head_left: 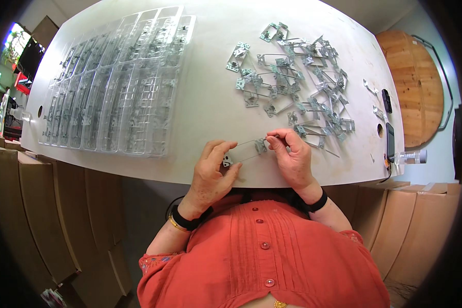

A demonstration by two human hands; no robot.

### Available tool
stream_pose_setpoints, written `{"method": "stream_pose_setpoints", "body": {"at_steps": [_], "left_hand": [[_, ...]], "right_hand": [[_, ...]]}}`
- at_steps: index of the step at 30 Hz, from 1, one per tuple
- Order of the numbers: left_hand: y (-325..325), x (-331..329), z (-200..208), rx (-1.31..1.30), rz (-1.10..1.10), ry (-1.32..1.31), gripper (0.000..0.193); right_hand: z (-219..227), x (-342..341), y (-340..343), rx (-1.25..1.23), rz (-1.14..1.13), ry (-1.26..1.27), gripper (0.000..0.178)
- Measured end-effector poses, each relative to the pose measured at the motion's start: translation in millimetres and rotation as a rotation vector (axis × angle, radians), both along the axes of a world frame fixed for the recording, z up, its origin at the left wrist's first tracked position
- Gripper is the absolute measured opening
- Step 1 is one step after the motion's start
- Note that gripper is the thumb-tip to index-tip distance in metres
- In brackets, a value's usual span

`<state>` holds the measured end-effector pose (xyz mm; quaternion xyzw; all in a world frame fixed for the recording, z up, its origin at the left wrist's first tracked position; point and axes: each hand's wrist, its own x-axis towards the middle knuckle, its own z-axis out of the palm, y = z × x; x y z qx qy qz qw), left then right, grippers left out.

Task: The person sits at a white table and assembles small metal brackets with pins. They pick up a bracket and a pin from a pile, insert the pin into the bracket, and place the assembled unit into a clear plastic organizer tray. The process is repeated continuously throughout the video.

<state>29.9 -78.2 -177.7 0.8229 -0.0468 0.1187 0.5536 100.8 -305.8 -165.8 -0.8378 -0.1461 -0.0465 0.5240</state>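
Note:
Near the table's front edge, my left hand (213,167) grips one end of a metal bracket assembly (261,147), two small silvery plates joined by thin wire rods. Its left plate sits between my left thumb and fingers. At the far end my right hand (294,159) is closed, thumb and forefinger pinched right beside the other plate. What lies in that pinch is too small to make out. Just beyond my right hand spreads a loose pile of similar bracket assemblies (292,77).
Clear plastic trays (172,102), their compartments full of metal parts, cover the left of the white table (210,66). At the right edge are loose small parts (378,113), a dark device (390,141) and a plastic bottle (413,156). Cardboard boxes (395,220) stand below.

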Motion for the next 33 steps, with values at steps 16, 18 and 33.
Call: {"method": "stream_pose_setpoints", "body": {"at_steps": [16,18,33], "left_hand": [[-0.2,1.2,0.5,-0.008,-0.009,-0.023,0.05],[0.0,1.0,1.1,-0.012,-0.009,-0.017,0.05],[0.5,2.1,-1.7,-0.006,-0.016,-0.052,0.051]], "right_hand": [[-4.2,1.3,1.5,0.006,0.011,0.026,0.01],[-5.0,1.2,1.8,0.015,0.01,0.023,0.01],[-5.8,2.6,2.3,-0.05,0.017,-0.045,0.012]]}}
